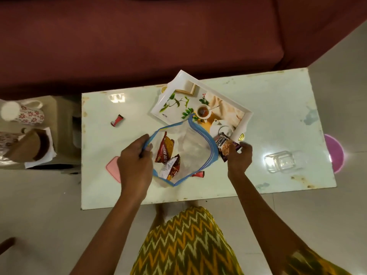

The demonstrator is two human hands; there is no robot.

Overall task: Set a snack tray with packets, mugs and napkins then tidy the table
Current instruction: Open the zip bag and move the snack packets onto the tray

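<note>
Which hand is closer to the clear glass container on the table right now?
Right. The right hand, holding the peanuts packet, sits just left of the glass container; the left hand grips the zip bag beyond.

We see the tray (245, 120) tilted at the table's (278, 100) far edge, with the bag (190, 147) just before it, overlapping its near side, and two packets (164, 150) inside the bag. The peanut packet (225, 145) sits right of the bag at the tray's near corner. The glass dish (280, 160) lies further right and a wrapper (117, 120) far left, while a mug (21, 113) stands on a stool (63, 108) left of the table.
</note>
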